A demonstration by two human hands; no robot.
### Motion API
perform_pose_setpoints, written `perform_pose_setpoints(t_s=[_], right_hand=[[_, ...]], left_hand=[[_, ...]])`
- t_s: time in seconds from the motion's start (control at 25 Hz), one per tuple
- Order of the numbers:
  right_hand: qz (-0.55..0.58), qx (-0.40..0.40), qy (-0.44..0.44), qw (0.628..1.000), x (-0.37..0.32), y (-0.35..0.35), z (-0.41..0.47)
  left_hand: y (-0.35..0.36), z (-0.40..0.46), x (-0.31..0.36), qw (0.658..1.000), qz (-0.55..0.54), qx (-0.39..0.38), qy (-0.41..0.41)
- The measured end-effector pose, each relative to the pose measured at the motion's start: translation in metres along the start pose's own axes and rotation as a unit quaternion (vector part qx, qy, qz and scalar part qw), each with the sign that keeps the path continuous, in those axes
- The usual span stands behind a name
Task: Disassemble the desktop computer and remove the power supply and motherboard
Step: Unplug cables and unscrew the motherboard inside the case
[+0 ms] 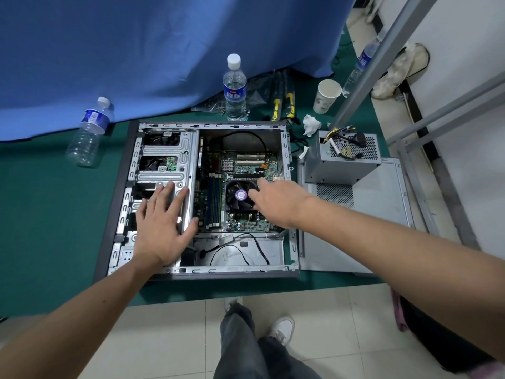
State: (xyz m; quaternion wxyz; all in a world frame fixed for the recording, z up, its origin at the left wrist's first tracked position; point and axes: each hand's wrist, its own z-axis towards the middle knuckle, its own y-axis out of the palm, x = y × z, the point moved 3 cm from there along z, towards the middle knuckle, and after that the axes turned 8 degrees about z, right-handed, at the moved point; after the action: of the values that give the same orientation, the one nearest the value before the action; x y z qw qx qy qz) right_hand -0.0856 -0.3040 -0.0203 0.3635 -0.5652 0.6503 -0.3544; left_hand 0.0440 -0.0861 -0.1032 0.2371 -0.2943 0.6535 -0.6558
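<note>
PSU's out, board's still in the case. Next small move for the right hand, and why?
Probably close the right hand on the CPU cooler and test whether the motherboard lifts. The power supply already sits outside on the side panel, and the left hand braces the drive cage.

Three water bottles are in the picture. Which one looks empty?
The bottle at the left, leaning against the blue cloth, looks empty and clear. The middle bottle behind the computer case holds water; the right one is partly hidden.
</note>
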Motion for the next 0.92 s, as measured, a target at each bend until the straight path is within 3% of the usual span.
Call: perform_pose_setpoints(t_s=[0.16, 0.36, 0.48, 0.6, 0.8, 0.92], right_hand=[[0.071, -0.027, -0.074, 0.994, 0.002, -0.008, -0.005], [-0.041, -0.024, 0.003, 0.999, -0.004, -0.002, -0.004], [0.010, 0.002, -0.042, 0.999, -0.003, -0.005, -0.003], [0.048, -0.025, -0.084, 0.995, -0.003, -0.007, -0.006], [-0.044, -0.010, 0.006, 0.999, 0.002, 0.001, -0.002], [0.013, 0.000, -0.038, 0.999, 0.007, -0.002, -0.001]], left_hand=[[-0.001, 0.001, 0.001, 1.000, -0.003, 0.001, 0.000], [-0.002, -0.001, 0.001, 1.000, -0.015, 0.001, 0.001], [-0.002, 0.000, 0.001, 1.000, -0.013, -0.001, 0.002], [-0.002, 0.000, 0.001, 1.000, -0.012, -0.001, 0.001], [-0.002, 0.000, 0.001, 1.000, -0.015, -0.001, 0.000], [-0.002, 0.000, 0.001, 1.000, -0.014, -0.001, 0.001]])
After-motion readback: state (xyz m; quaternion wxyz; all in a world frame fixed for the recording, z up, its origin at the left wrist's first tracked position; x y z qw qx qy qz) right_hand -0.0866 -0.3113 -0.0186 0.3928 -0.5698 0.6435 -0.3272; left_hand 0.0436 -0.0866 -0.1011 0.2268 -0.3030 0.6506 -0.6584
